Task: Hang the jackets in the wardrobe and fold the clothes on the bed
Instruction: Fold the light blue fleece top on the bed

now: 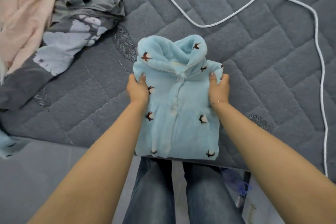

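folded fluffy light-blue hooded jacket (179, 107) gripped mid-frame at both side edges by left hand (137, 88) and right hand (219, 89), on grey quilted bed (254, 71); crumpled grey garment (76, 29) left upper left.

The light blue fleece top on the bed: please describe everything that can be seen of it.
The light blue fleece top looks soft and fluffy, with small dark motifs, a buttoned front and a beaded collar edge. It is folded into a neat rectangle, sleeves tucked away, collar pointing away from the person. It lies on the grey quilted bed, at its near edge. The left hand and right hand grip its two sides, near the shoulders.
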`<action>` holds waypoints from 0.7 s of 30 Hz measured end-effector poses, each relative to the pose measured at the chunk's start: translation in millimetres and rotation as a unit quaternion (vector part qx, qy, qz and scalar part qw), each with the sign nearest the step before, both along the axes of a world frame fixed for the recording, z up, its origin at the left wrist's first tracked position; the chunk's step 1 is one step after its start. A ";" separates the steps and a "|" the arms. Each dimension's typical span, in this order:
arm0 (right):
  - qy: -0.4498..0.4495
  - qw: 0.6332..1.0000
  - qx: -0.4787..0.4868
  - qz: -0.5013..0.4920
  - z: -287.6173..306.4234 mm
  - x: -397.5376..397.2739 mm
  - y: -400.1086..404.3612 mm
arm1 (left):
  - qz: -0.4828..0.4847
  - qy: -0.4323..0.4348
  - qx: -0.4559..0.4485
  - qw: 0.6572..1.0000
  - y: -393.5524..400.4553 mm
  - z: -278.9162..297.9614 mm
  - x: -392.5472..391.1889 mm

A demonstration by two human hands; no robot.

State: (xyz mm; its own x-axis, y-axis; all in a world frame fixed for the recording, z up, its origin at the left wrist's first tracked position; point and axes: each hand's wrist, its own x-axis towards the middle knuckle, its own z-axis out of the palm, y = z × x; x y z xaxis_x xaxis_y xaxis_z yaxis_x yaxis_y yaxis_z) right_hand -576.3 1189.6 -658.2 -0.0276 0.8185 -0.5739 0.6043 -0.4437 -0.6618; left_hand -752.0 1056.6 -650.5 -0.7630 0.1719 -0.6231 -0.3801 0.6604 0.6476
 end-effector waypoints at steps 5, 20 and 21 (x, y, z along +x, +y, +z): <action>-0.063 0.983 0.160 0.067 26.8 -13.2 29.7 | 0.057 0.044 0.017 0.997 14.2 27.4 -42.5; 0.229 0.871 -0.377 -0.217 46.2 -54.6 93.6 | 0.166 -0.453 0.124 0.867 63.8 62.4 -101.1; 0.266 0.822 -0.414 -0.285 49.1 -42.4 90.5 | 0.210 -0.469 0.151 0.845 59.3 62.6 -97.2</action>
State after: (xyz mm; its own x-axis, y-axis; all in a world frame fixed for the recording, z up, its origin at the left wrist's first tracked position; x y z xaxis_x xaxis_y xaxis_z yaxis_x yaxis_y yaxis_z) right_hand -618.7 1280.2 -609.1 -0.2022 0.1192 -0.9721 -0.1352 -0.9865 -0.0928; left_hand -849.3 1115.8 -588.0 0.0081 0.2679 -0.9634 -0.9789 0.1986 0.0470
